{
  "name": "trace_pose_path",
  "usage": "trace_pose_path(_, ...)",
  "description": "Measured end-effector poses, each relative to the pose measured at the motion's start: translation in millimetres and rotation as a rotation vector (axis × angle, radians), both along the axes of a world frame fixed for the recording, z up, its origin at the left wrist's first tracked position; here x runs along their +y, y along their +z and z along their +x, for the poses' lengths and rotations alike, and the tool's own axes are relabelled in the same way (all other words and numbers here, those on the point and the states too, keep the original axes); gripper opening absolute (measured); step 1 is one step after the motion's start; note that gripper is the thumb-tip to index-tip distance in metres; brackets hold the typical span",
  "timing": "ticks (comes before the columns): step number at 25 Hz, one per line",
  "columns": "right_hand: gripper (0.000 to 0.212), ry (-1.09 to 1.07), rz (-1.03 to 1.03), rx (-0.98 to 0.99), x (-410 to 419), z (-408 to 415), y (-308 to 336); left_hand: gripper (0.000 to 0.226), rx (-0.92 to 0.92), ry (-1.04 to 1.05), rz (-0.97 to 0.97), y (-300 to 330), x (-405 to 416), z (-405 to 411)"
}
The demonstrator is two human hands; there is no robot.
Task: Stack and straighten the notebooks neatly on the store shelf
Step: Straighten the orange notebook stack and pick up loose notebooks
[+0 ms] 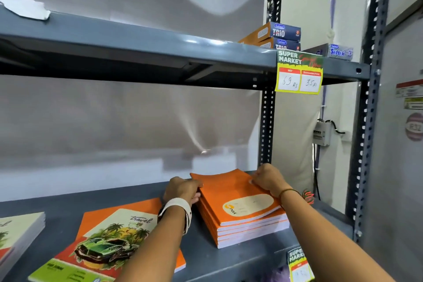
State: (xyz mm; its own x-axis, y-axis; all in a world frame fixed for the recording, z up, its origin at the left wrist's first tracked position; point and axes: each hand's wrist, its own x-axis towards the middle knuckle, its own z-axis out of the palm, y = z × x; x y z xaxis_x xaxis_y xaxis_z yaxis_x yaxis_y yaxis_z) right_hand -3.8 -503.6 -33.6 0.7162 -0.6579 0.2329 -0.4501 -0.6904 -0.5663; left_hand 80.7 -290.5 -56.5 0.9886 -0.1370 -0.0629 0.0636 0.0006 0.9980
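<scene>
A stack of several orange notebooks (pixel 238 210) lies on the grey shelf (pixel 242 261), right of centre. My left hand (pixel 183 190) presses against the stack's left side, fingers curled round its edge. My right hand (pixel 267 177) rests on the top notebook's far right corner, fingers bent on the cover. To the left lies a "travel" notebook (pixel 107 242) with a green car on its cover, skewed on top of an orange notebook (pixel 114 210). A further pile of notebooks (pixel 20 229) shows at the left edge, cut off.
The shelf above (pixel 160 52) carries Trio boxes (pixel 277 34) and a Soltek box (pixel 336 51). A yellow price tag (pixel 298 74) hangs from its edge; another tag (pixel 298 263) hangs below. Perforated uprights (pixel 370 121) stand at right. An orange and green item (pixel 307 197) lies behind my right wrist.
</scene>
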Motion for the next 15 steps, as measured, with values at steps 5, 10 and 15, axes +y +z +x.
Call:
trace_pose_path(5, 0.031, 0.023, 0.05, 0.038, 1.4, -4.8, -2.6, 0.018, -0.008, 0.024, -0.026, -1.8, 3.4, -2.8)
trace_pose_path(10, 0.029, 0.029, 0.017, 0.056, 7.4, -9.4, -3.5, 0.015, -0.032, 0.065, 0.01, -4.4, 5.6, -6.6)
trace_pose_path(15, 0.027, -0.019, -0.047, 0.061, 10.7, -9.5, -4.9, 0.014, -0.077, 0.085, 0.088, -5.0, 7.4, -7.9)
